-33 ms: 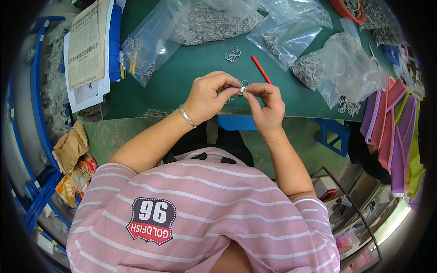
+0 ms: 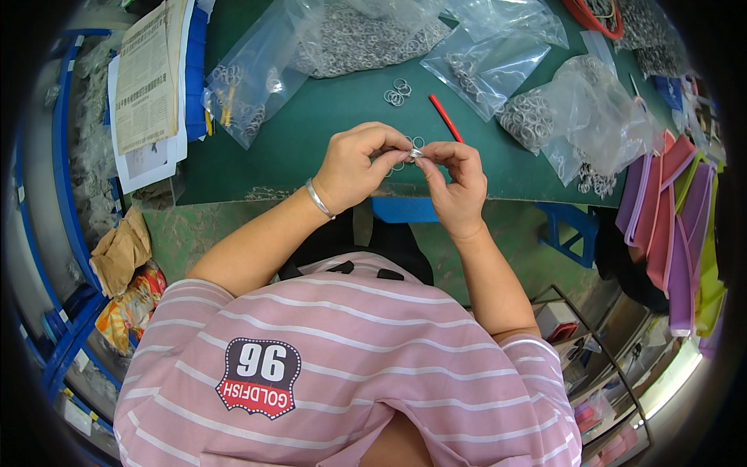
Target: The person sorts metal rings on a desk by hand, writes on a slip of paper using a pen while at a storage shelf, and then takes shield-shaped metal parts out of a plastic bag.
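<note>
My left hand [image 2: 354, 167] and my right hand [image 2: 455, 183] meet over the near edge of the green table [image 2: 311, 148]. Both pinch a small metal ring [image 2: 415, 153] between thumb and fingertips. A couple more rings [image 2: 400, 165] show just under my fingers; I cannot tell whether they are linked to it. A silver bangle [image 2: 317, 200] sits on my left wrist. A few loose rings [image 2: 397, 93] lie on the table beyond my hands, next to a thin red stick [image 2: 446, 117].
Clear plastic bags of metal rings [image 2: 249, 86], [image 2: 486, 66], [image 2: 576, 117] lie across the back of the table. Papers [image 2: 148, 78] are stacked at the left. Pink and purple foam sheets [image 2: 669, 226] hang at the right. A blue stool [image 2: 572, 229] stands below the table edge.
</note>
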A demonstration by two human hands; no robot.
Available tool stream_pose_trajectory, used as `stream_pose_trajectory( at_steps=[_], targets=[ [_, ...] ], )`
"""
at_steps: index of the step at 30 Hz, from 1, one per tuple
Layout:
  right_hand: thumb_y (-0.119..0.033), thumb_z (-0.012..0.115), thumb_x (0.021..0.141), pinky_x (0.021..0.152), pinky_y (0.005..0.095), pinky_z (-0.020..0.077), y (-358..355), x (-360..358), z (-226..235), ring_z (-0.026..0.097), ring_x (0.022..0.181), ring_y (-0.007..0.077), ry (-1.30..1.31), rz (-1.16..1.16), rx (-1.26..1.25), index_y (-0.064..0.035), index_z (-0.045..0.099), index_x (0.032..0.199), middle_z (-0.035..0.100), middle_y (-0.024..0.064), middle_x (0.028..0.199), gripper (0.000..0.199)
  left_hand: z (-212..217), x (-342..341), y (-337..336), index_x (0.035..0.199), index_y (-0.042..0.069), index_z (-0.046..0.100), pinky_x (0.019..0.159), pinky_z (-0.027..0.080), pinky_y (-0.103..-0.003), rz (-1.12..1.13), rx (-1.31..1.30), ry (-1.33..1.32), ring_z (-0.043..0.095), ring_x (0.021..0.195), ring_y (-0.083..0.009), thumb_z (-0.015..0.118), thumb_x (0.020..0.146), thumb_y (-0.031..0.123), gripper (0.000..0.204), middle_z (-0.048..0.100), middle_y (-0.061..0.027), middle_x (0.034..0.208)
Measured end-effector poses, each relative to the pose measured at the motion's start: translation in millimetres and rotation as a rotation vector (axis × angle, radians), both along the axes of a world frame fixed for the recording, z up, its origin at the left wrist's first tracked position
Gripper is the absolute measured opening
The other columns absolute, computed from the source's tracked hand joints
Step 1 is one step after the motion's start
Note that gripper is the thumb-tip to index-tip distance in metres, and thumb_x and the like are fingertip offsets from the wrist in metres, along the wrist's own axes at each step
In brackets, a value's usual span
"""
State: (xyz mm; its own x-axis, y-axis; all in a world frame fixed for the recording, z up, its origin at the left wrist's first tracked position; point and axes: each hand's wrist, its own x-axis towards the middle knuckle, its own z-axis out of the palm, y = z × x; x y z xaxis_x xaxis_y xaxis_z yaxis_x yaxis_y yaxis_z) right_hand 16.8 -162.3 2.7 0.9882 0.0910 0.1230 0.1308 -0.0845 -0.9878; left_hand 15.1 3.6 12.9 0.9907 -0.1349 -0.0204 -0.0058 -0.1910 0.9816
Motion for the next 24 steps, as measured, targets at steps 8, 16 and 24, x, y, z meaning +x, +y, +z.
stream_pose_trajectory(
  at_steps=[8,16,24],
  targets=[
    [0.000,0.062,0.075,0.062,0.0317,0.0481,-20.3,7.5,-45.6,0.061,0.068,0.0240,0.213,0.107,-0.411,0.0010,0.062,0.084,0.060,0.0133,0.080,0.009,-51.1,20.0,3.3,0.085,0.002,0.061,0.061,0.050,-0.030,0.157,0.292,-0.142,0.060,0.073,-0.0217,0.062,0.073,-0.002,0.013,0.058,-0.0095,0.090],
    [-0.004,0.063,0.075,0.065,0.0362,0.0472,-12.3,12.9,-40.9,0.059,0.071,0.0296,0.104,0.084,-0.529,0.0015,0.064,0.084,0.059,0.0151,0.079,0.010,-94.3,62.4,-11.8,0.086,0.002,0.060,0.066,0.048,-0.033,0.201,0.541,-0.146,0.057,0.071,-0.0241,0.070,0.069,0.004,0.020,0.053,-0.0099,0.090],
    [-0.001,0.063,0.075,0.064,0.0346,0.0474,-0.5,28.3,-35.4,0.059,0.070,0.0260,0.035,0.053,-0.475,0.0008,0.061,0.089,0.059,0.0140,0.083,0.015,-78.1,49.0,-8.7,0.080,0.005,0.058,0.070,0.048,-0.039,0.132,0.493,-0.181,0.057,0.082,-0.0314,0.066,0.071,0.005,0.012,0.055,-0.0122,0.089]
  ],
)
